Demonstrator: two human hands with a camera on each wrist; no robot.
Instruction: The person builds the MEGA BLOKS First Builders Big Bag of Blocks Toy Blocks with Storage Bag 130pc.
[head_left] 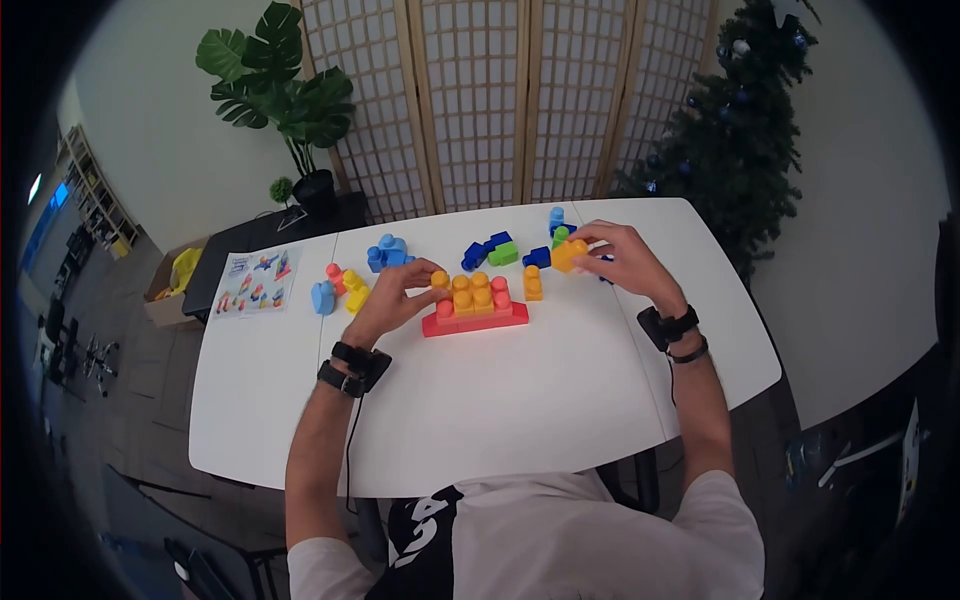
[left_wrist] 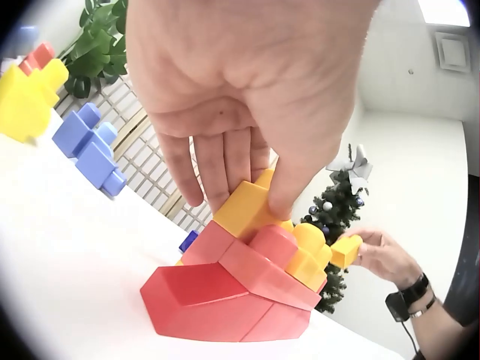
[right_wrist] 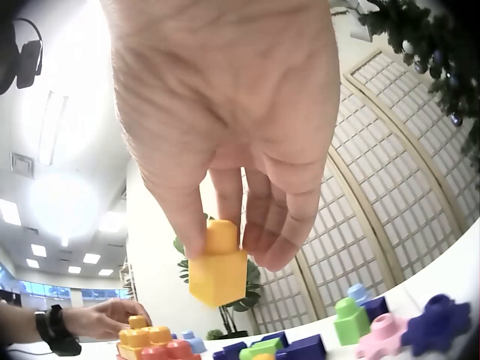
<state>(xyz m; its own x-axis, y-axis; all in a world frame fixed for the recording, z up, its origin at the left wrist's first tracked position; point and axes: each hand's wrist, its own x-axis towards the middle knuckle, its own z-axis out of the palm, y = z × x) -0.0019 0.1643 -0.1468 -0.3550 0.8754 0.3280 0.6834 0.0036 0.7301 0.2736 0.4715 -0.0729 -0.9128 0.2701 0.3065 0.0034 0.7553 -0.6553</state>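
Observation:
On the white table stands a build with a red base (head_left: 476, 322) and orange blocks (head_left: 472, 298) on top. My left hand (head_left: 398, 296) pinches an orange block (left_wrist: 244, 211) at the build's left end, thumb on its near side. In the right wrist view, my right hand (right_wrist: 225, 142) holds another orange block (right_wrist: 217, 277) between thumb and fingers, off the table. Below it lie dark blue blocks (head_left: 537, 258) and a green block (right_wrist: 351, 322). A separate orange block (head_left: 533, 284) stands to the right of the build.
Light blue blocks (head_left: 388, 252), yellow blocks (head_left: 355, 291) and a light blue piece (head_left: 323, 297) lie left of the build. Behind it are dark blue and green blocks (head_left: 503, 253). A printed picture sheet (head_left: 257, 283) lies at the table's left. A pink piece (right_wrist: 382, 336) sits at the right.

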